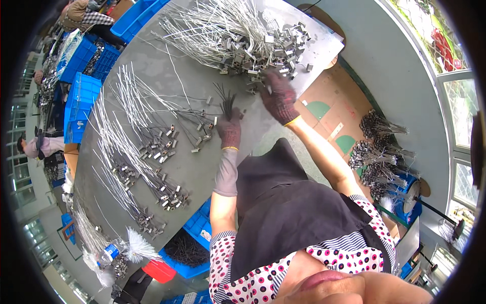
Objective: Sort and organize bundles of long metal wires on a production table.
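Observation:
My left hand (230, 134), in a dark maroon knit glove, is closed around a bunch of thin black wires (224, 99) whose ends fan out above the fingers. A small block lies beside its fingertips. My right hand (280, 98), gloved alike, is at the near edge of a large pile of metal connector blocks (260, 55). Its thumb and fingers look apart, slightly blurred, and I see nothing held in them. Long pale wires (207, 30) trail from these blocks toward the far left.
Smaller groups of wired connectors (164, 144) lie across the left of the grey table (197, 86). Blue bins (82, 109) stand beyond its left edge, and another blue bin (190, 253) is below the near edge. Bundled wires (372, 157) rest by cardboard on the right. Other people are at the far left.

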Demonstrator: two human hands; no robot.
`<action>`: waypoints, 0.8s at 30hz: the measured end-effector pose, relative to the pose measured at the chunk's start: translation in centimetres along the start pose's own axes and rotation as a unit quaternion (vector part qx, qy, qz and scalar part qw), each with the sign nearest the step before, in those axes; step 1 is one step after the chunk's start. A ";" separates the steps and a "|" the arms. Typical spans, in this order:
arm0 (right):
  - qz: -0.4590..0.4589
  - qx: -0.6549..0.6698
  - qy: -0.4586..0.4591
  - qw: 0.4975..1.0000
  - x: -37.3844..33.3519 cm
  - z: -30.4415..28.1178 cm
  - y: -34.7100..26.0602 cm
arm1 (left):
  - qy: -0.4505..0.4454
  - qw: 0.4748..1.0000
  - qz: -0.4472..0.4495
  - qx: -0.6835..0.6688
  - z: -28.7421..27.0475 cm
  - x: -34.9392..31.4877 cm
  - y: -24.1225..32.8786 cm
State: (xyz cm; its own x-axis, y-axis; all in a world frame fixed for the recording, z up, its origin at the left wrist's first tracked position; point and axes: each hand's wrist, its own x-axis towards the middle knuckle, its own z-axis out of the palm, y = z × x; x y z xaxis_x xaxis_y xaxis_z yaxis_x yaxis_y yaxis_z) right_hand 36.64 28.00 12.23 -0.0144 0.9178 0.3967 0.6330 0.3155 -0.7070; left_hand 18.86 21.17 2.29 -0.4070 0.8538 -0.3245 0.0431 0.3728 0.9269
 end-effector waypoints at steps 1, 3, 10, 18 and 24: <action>-0.025 -0.047 0.025 0.998 1.3 -1.3 -0.1 | 0.051 0.966 0.050 0.248 -0.8 -1.0 2.8; -0.048 -0.094 0.055 0.993 3.2 -2.3 -0.2 | 0.054 0.952 0.048 0.297 -1.8 -1.0 3.5; 0.035 -0.286 -0.142 0.947 4.2 -2.2 2.0 | 0.008 0.999 0.011 0.048 -1.5 -1.8 1.7; 0.158 0.054 0.045 0.985 -9.4 -8.2 4.6 | -0.131 0.970 -0.109 -0.174 5.1 -6.3 3.8; 0.343 0.171 -0.151 0.911 -23.1 -17.4 3.4 | -0.271 0.914 -0.140 -0.266 11.4 -7.9 3.7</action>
State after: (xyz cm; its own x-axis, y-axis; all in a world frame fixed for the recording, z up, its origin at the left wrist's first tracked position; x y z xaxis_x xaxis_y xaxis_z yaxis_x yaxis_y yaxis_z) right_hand 52.55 3.65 10.85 0.0485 0.9356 -0.3497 0.2960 -0.3478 -0.8896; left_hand 32.66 19.92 6.11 0.1846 0.8602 -0.4753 -0.5027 0.4982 0.7065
